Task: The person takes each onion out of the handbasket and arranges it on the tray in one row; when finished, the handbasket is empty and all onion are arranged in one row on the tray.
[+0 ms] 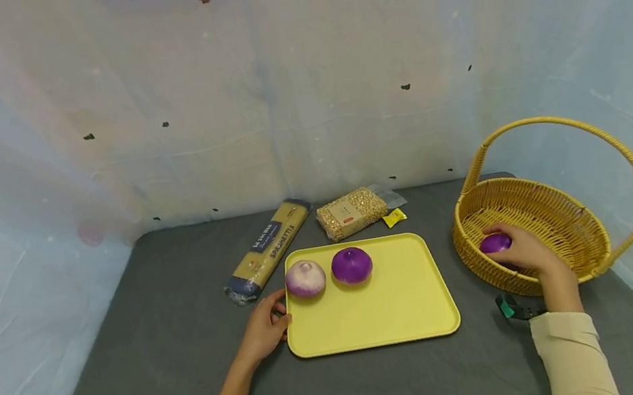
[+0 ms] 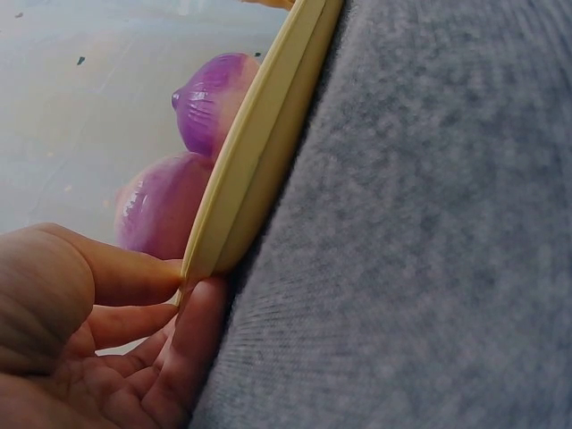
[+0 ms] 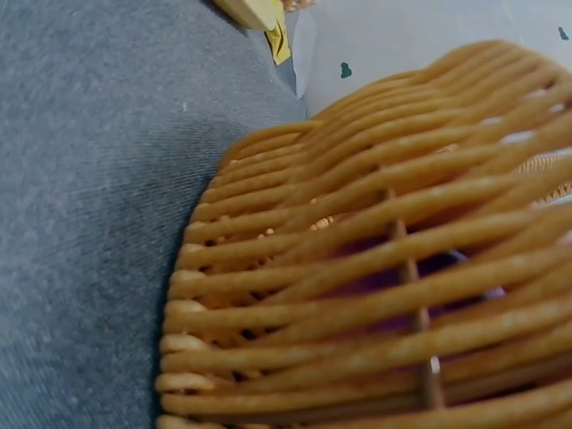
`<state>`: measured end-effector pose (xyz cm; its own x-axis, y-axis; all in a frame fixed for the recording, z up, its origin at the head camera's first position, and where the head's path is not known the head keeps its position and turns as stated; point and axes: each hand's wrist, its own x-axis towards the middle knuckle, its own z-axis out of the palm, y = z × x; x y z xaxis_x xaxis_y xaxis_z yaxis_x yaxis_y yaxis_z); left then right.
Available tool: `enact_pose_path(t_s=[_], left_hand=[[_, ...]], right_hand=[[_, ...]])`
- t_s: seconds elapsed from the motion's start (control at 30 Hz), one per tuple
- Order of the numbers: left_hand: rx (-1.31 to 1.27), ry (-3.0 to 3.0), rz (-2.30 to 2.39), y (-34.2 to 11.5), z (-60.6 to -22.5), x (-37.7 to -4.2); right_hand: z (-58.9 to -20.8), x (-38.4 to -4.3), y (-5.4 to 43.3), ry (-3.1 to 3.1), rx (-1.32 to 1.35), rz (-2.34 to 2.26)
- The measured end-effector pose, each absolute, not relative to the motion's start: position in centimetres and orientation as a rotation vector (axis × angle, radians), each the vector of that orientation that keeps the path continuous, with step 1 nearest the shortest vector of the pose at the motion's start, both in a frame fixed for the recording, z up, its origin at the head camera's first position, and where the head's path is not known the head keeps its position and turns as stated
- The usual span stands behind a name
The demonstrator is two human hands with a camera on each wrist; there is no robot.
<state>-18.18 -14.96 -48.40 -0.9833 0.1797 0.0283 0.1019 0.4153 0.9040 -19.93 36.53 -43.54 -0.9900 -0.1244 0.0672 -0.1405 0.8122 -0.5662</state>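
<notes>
My left hand (image 1: 262, 328) pinches the left edge of a yellow tray (image 1: 372, 322); in the left wrist view its thumb (image 2: 134, 279) presses on the rim with fingers beneath. A pale purple-and-white onion (image 1: 305, 279) lies on the tray close to that hand, with a deep purple onion (image 1: 352, 266) to its right. My right hand (image 1: 524, 252) reaches into a woven basket (image 1: 588, 232) and grips another purple onion (image 1: 494, 243) between thumb and fingers near the left wall. In the right wrist view the basket's weave (image 3: 357, 268) hides that hand.
Behind the tray lie a spaghetti pack (image 1: 269, 249), a clear bag of beige grains or beans (image 1: 352, 212) and a small yellow packet (image 1: 395, 217). The basket's tall handle (image 1: 624, 158) arches over its right side. A grey cloth (image 1: 150, 359) covers the table.
</notes>
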Motion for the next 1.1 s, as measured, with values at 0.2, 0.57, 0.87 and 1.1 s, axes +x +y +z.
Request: enact_pose_path(t_s=[0.2,0.57,0.87,1.1], left_hand=[[0.240,2.583,1.629,-15.0,-48.4,-18.2],[0.261,2.597,1.625,-15.1,-48.7,-18.4],[0.267,2.577,1.641,-15.0,-48.5,-18.3],[0.267,2.599,1.627,-15.0,-48.6,-18.4]], right_hand=[[-43.6,-19.9,36.5,-2.984,0.205,0.902],[-43.4,-20.0,36.5,-2.950,0.131,0.977],[-42.3,-20.3,35.7,-2.815,0.084,1.103],[-41.2,-20.5,35.0,-2.749,0.125,1.122]])
